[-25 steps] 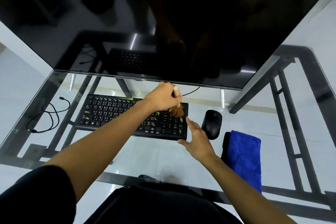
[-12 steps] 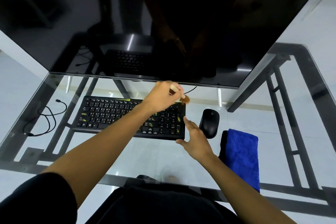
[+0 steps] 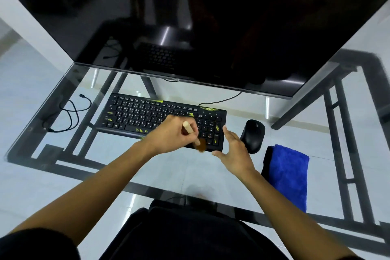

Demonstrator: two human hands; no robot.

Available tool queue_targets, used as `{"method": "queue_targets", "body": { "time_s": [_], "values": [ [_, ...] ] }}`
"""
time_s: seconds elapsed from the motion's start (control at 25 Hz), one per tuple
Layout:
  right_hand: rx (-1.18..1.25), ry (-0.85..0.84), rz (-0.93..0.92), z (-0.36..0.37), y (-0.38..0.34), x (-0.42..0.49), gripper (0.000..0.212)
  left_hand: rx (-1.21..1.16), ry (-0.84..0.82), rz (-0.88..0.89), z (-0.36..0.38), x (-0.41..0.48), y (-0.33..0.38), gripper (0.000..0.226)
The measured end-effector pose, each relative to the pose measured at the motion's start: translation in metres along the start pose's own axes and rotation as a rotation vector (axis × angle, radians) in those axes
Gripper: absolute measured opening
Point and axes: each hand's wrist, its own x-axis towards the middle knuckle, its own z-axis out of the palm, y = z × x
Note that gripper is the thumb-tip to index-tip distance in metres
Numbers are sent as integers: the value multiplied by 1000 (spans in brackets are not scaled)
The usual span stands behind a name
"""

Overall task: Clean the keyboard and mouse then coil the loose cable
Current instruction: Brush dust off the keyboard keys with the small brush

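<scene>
We see cool, even, fairly bright light on the pale floor [image 3: 21, 91], which shows through the glass desk [image 3: 306, 129]; shadows there are faint and soft. The monitor [image 3: 232, 17] fills the top of the frame as a dark, glossy sheet, dimly mirroring the keyboard [image 3: 147, 112] and carrying one white glint at upper centre. The brush [image 3: 201, 144] tip is smeared by motion blur. Straight edges bow toward the corners, and detail softens at the left edge.

The brush [image 3: 187, 127] is blurred — the left hand [image 3: 169, 136] hides keyboard [image 3: 137, 114] keys.
</scene>
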Motion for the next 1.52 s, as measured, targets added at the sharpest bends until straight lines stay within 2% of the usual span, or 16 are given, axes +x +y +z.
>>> {"method": "queue_targets", "body": {
  "time_s": [0.08,0.12,0.24,0.36,0.52,0.64,0.76,0.92,1.04,1.08,1.2,1.28,1.32,1.44,1.52],
  "values": [
    [2,-3,9,0,-1,-1,87,-42,118,18,-1,-2,2,5],
    [3,-4,14,0,-1,-1,86,-39,106,30,-4,-3,1,6],
    [8,-3,18,1,-2,-2,86,65,-80,-3,-10,-14,-15,9],
    [27,10,23,2,-4,-3,85,2,68,-48,-17,-27,-25,9],
    [22,11,35,2,-6,-5,85,62,27,-77,-20,-38,-36,14],
    [-14,33,52,5,-11,-6,85,-14,157,-117,-23,-45,-41,9],
    [-179,113,-51,12,-26,-9,81,16,109,-113,-23,-54,-45,10],
    [-283,89,-218,31,-57,-11,64,-69,285,-181,-35,-56,-60,9],
    [-278,73,-217,46,-71,-10,60,-13,116,-168,-47,-54,-60,15],
    [-274,69,-216,49,-74,-10,60,-41,110,-165,-51,-53,-60,15],
    [-272,17,-246,57,-83,-12,55,-143,334,-158,-66,-47,-66,8],
    [-288,-19,-282,63,-92,-10,54,-95,421,-167,-73,-47,-75,6],
    [-294,-25,-291,66,-95,-8,53,-70,399,-179,-74,-47,-79,6],
    [-320,-42,-287,77,-109,0,54,-45,200,-212,-79,-53,-92,7],
    [-341,-45,-286,84,-115,5,55,-109,223,-222,-89,-55,-99,7]
  ]
}}
